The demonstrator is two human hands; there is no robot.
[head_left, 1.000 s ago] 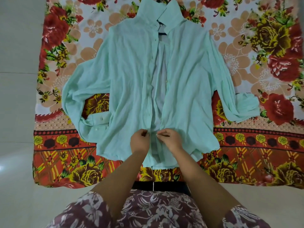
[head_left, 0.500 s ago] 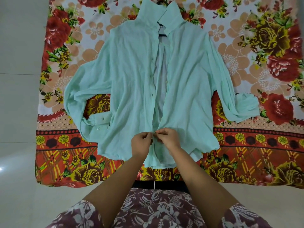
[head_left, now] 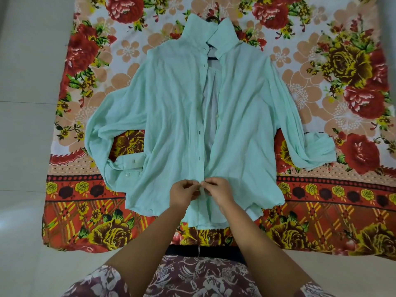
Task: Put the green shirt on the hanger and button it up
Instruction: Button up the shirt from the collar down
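Buttoning job, early on by the look of it. The green shirt (head_left: 171,103) lies flat, face up, on a floral sheet (head_left: 321,61) spread over the tiled floor (head_left: 25,146), collar (head_left: 199,28) far from the person, hem (head_left: 205,224) near. The hanger (head_left: 212,58) is already inside: dark bar shows thru the open neck, and its hook (head_left: 212,17) pokes out above the collar. Laying it flat makes sense, as the fabric's thin & floppy, so the sheet takes the weight and both hands are free.

The person's left hand (head_left: 184,194) pinches the buttonhole edge and the right hand (head_left: 217,191) pinches the button edge. Their fingertips meet low on the front, a bit above the hem, prob. to line up hole & button. Can't tell if a button's thru, since the fingers cover it. Above the hands the front gapes open right up to the collar, so most buttons are left to do. The sleeves (head_left: 304,129) sprawl out either side, clear of the front.
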